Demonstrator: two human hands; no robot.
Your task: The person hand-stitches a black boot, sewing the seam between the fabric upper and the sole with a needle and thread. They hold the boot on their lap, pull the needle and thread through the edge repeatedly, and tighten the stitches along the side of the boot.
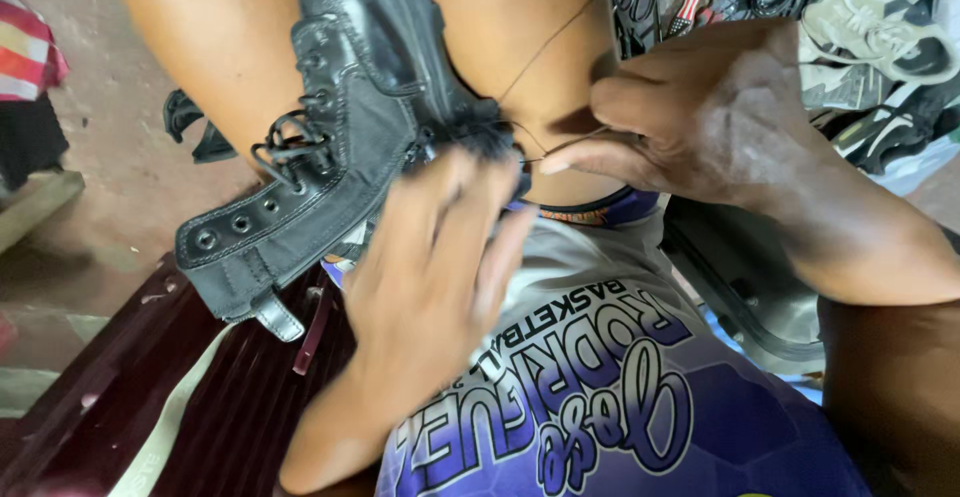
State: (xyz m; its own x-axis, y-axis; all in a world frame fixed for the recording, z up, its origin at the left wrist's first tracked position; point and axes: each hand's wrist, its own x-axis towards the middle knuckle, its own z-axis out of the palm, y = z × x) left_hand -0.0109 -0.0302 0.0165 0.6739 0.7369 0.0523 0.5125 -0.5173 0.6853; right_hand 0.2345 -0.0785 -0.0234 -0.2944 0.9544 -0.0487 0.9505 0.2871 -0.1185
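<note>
In the head view, a black lace-up boot (320, 147) lies across the person's lap, with its laced collar pointing down and to the left and its sole side going up out of the picture. The left hand (430, 287) is just below the boot, its fingers pressed against the seam area, but the hand is blurred, so I cannot tell if it pinches something or only pushes. The right hand (715, 117) is to the right of the boot, with thumb and forefinger pressed together on a thin thread (560, 37) that runs from the boot's seam up and to the right. A needle is too small to see for sure. I think the main risk is the thread: if the pull goes sideways or too strong, it may snap or cut into the material at the seam. The boot may also slide off the lap, because only the left hand steadies it. A pile of other shoes (880, 27) lies well to the right of the boot, and the loose thread could catch there.
</note>
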